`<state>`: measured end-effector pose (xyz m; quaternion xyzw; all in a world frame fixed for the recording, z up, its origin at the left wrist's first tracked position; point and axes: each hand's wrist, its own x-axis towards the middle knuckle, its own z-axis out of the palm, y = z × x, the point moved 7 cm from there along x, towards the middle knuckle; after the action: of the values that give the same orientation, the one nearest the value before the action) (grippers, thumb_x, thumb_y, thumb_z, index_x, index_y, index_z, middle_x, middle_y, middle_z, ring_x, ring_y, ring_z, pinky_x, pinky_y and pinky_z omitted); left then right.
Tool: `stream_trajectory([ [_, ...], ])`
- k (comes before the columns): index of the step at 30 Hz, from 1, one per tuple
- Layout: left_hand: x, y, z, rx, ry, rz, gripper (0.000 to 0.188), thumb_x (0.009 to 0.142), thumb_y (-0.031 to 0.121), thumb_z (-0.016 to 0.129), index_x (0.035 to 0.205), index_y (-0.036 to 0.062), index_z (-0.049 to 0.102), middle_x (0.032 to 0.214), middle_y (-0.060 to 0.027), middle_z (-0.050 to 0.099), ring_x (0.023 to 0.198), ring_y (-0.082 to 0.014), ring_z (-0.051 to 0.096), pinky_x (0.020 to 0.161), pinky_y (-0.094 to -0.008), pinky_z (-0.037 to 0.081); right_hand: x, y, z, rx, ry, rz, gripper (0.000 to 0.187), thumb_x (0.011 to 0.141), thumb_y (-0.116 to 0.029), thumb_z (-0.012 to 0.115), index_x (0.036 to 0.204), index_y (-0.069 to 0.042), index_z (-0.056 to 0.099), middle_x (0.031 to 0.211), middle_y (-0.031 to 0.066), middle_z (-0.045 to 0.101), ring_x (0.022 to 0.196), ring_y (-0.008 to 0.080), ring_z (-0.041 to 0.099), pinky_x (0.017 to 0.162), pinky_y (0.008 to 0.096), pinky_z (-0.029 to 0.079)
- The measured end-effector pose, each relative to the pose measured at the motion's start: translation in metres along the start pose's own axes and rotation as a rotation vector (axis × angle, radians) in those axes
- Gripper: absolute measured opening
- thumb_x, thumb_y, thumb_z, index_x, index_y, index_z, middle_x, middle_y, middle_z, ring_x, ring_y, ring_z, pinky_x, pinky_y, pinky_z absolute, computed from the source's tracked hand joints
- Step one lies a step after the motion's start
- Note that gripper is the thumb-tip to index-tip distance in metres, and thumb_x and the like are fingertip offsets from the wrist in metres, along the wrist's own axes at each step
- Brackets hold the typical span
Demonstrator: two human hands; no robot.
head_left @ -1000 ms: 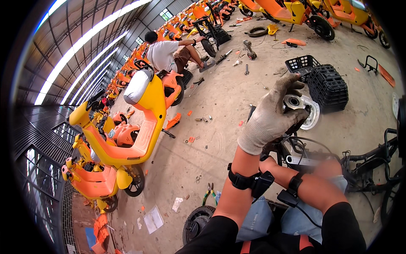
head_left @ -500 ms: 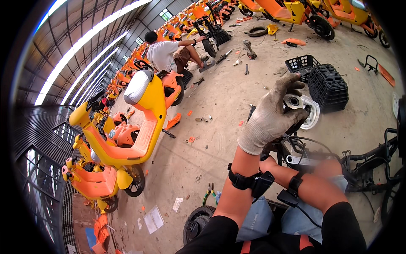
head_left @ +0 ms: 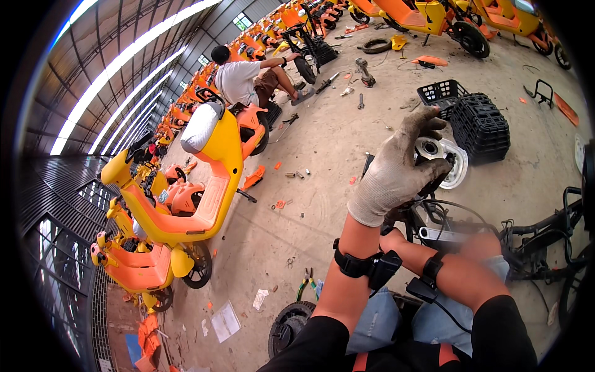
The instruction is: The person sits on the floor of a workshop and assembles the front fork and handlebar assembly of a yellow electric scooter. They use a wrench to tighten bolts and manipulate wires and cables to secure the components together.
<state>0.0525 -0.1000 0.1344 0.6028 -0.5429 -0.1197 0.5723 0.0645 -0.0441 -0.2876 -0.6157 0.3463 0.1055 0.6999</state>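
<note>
My left hand (head_left: 396, 164), in a dirty off-white knit glove, is raised in front of me. Its fingers are curved and stand apart from the thumb, with nothing seen between them. Beyond it, a white wheel rim (head_left: 457, 166) lies on the ground, partly covered by the fingers. My right hand (head_left: 390, 238) sits low behind my left wrist, by a black scooter frame (head_left: 527, 248) with cables. Most of its fingers are hidden, and what it touches does not show. A silver metal bar (head_left: 443, 235) lies across the frame near my right forearm.
Black crates (head_left: 482, 127) stand beyond my hands. A yellow and orange scooter (head_left: 198, 198) stands at left, near a seated person (head_left: 242, 80). Pliers (head_left: 305, 282) and a black wheel (head_left: 288, 328) lie by my left arm. A wrench (head_left: 361, 101) and a power tool (head_left: 365, 73) lie farther off.
</note>
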Motion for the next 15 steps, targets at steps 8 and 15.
stream_trajectory([
  [8,0.002,0.001,0.002,-0.023,-0.011,0.012,0.085,0.072,-0.008,0.08,0.145,0.005,0.037,0.131,-0.0132,0.058,0.122,-0.0207,0.055,0.105,-0.0336,0.045,0.008,0.004,-0.001,0.003,-0.009,-0.02,0.021,0.082,-0.015,0.07,0.081,0.003,0.058,0.06,0.0124,0.061,0.044,0.0213,0.057,0.039,0.0355,0.043],
  [15,0.001,0.004,0.002,-0.011,-0.002,-0.006,0.085,0.072,-0.008,0.08,0.144,0.0056,0.038,0.13,-0.0131,0.058,0.122,-0.0206,0.055,0.105,-0.0337,0.046,0.004,0.002,-0.001,-0.014,-0.013,-0.017,0.022,0.082,-0.016,0.069,0.078,0.003,0.058,0.059,0.012,0.06,0.043,0.0209,0.057,0.039,0.0351,0.042],
])
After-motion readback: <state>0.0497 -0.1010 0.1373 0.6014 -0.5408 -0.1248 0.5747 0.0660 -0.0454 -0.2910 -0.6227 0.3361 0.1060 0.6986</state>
